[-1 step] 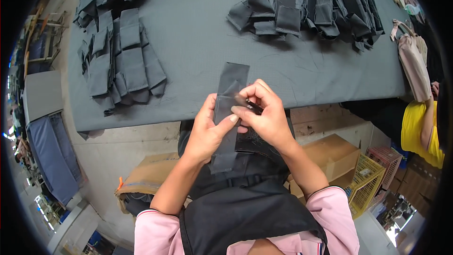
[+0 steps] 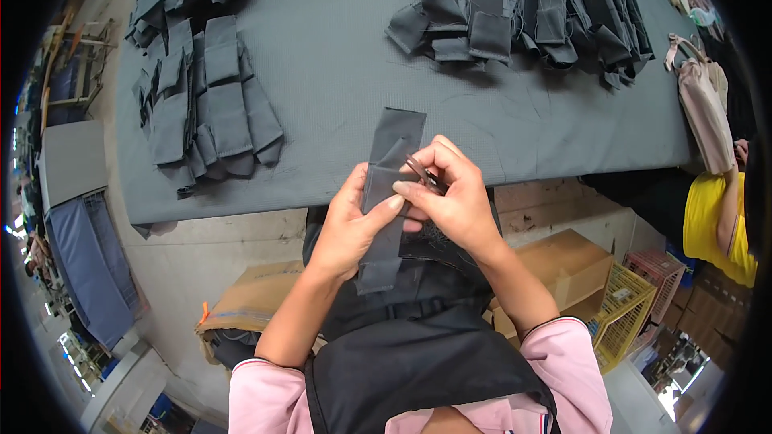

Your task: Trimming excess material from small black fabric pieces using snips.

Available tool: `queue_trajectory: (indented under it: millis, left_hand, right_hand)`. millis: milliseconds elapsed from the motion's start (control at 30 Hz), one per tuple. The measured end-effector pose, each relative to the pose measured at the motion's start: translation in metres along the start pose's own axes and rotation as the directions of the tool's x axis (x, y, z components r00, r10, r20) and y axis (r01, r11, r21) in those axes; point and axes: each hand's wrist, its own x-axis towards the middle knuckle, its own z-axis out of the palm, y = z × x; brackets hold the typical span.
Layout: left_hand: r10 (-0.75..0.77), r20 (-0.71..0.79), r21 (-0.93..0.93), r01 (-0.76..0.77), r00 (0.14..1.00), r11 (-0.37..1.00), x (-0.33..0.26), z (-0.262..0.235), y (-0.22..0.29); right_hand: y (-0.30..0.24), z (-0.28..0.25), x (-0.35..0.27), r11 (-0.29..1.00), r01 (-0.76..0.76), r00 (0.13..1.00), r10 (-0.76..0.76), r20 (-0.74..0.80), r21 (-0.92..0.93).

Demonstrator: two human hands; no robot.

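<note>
Above the near edge of a grey-covered worktable (image 2: 338, 72), left hand (image 2: 350, 229) clamped on a long grey fabric strip (image 2: 390, 185), thumb pressed across its front; right hand (image 2: 454, 197) pinching small thread snips (image 2: 424, 174) against it. Stacks of similar grey fabric pieces (image 2: 205, 100) left and far right (image 2: 523, 8). Below, plain brown cardboard boxes (image 2: 567, 261), a yellow mesh crate (image 2: 631, 313).

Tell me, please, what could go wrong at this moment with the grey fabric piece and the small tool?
The small snips in the right hand work very close to the left hand's thumb, so a nick seems possible. The grey fabric strip hangs past the table edge, held only by fingers; it might slip down.
</note>
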Motion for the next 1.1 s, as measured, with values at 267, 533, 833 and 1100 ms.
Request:
queue_trajectory:
  millis: [267, 533, 833, 1100]
  left_hand:
    - [0.010, -0.177, 0.008, -0.009, 0.984, 1.000, -0.005, -0.011, -0.024]
    - [0.027, -0.062, 0.024, -0.025, 0.998, 0.999, -0.006, -0.005, -0.006]
    - [0.110, 0.124, -0.056, -0.104, 0.986, 0.993, -0.010, 0.001, 0.002]
    - [0.034, 0.135, -0.131, -0.016, 0.990, 0.991, -0.011, 0.004, 0.004]
  right_hand:
    - [0.017, 0.021, -0.016, 0.907, 0.315, 0.921, -0.363, -0.139, -0.280]
    - [-0.001, -0.002, -0.036, 0.941, 0.274, 0.935, -0.309, -0.176, -0.198]
    - [0.000, -0.017, -0.030, 0.789, 0.292, 0.873, -0.451, -0.186, -0.541]
    - [-0.003, -0.013, -0.018, 0.643, 0.357, 0.794, -0.590, -0.142, -0.677]
